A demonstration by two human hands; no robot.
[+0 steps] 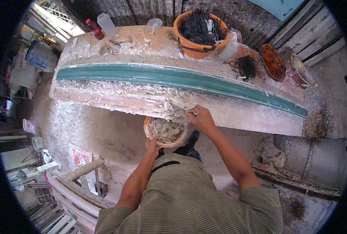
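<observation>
My left hand grips the near left rim of a round orange bucket, held just below the table's front edge. Whitish, broken plaster-like scraps fill it. Above the bucket, my right hand is closed at the table edge, beside a heap of pale crumbs and flakes. What its fingers hold, if anything, is hidden. Behind both hands a long green moulding strip runs across the long table. Loose pale scraps line its near side, left of my right hand.
At the back stands an orange tub of dark fibres. A red bottle and a whitish plastic jug stand back left; an orange-brown bowl leans at the right. A wooden frame stands behind on the left.
</observation>
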